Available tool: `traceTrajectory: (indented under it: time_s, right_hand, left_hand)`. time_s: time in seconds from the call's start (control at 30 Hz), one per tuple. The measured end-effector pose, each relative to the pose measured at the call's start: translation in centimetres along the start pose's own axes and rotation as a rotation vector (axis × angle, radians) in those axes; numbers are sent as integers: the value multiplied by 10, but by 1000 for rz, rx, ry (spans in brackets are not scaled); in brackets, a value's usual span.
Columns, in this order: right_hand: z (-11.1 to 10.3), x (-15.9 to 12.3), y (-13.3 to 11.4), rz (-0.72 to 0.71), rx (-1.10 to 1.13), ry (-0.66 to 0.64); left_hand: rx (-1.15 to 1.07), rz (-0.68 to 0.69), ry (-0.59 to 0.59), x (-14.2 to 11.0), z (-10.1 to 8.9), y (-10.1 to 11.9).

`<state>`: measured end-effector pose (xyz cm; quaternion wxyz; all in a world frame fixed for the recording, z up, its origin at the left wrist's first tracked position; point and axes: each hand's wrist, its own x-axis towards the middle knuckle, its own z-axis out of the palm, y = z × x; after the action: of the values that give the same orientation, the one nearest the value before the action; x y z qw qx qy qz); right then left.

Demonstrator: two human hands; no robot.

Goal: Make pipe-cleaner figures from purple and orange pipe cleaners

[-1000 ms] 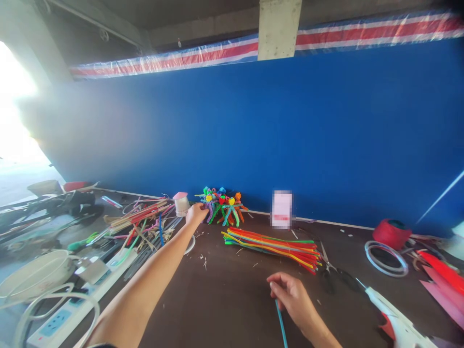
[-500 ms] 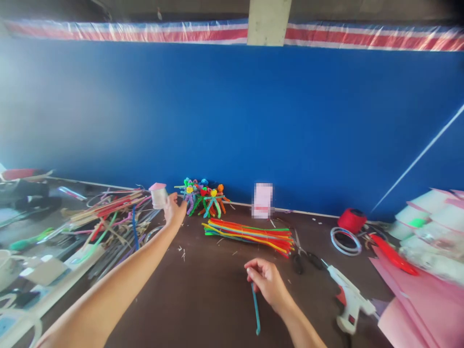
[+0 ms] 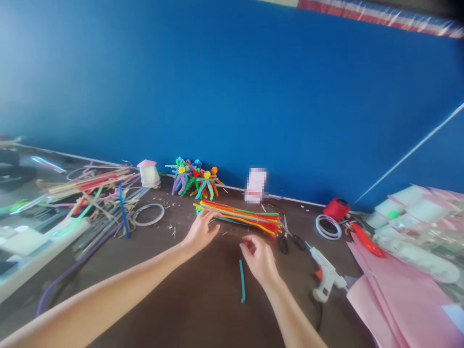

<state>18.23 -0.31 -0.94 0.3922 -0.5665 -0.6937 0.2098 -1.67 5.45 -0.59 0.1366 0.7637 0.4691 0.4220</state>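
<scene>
My left hand reaches over the dark brown tabletop, its spread fingers at the left end of a bundle of multicoloured pipe cleaners. My right hand hangs nearby with loosely curled fingers and holds nothing. Just below and left of it, a short bent teal pipe cleaner lies on the table, apart from my fingers. Behind the bundle stand several small pipe-cleaner figures.
Scissors and a white hot glue gun lie to the right. Pink foam sheets fill the right corner. A pink-topped cup, a tape ring and a heap of sticks and pipe cleaners sit left, against a blue wall.
My left hand has moved from the pink-topped cup down and right to the bundle. The teal pipe cleaner has left my right hand and lies on the table. The view has tilted.
</scene>
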Motion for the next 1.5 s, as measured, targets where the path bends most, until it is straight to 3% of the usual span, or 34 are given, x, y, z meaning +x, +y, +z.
traceTrajectory:
  time_s: [0.1, 0.2, 0.33, 0.43, 0.53, 0.7, 0.8, 0.9, 1.2, 1.37, 1.43, 1.5]
  right_hand:
    - [-1, -3, 0, -64, -184, -65]
    - [-2, -6, -2, -149, -261, -161]
    - [-5, -5, -3, -181, -311, -209]
    - [-4, -4, -2, -187, -332, -186]
    - [-5, -2, -1, -210, -297, -109]
    - [-13, 5, 3, -231, -235, 164]
    - [-18, 9, 7, -265, -271, 263]
    - [-20, 11, 10, -280, -349, 289]
    - [-19, 11, 20, -137, -555, 175]
    - [-21, 13, 21, -154, -557, 148]
    - [-21, 13, 22, -160, -554, 152]
    - [-21, 13, 22, -165, -546, 161]
  left_hand:
    - [83, 108, -27, 5, 6, 10]
    - [178, 167, -128, 12, 14, 13]
    - [311, 143, -310, 10, 24, 12]
    - [384, 144, -348, 2, 25, 15]
    - [436, 164, -351, -5, 20, 20]
    - [485, 185, -392, -14, 13, 23]
    - [500, 183, -425, -18, 13, 22]
    - [485, 181, -425, -21, 14, 22]
    - [329, 172, -354, -25, 13, 20]
    - [222, 137, -261, -8, 5, 25]
    - [211, 179, -173, 2, 3, 24]
    - [259, 208, -165, 13, 4, 22]
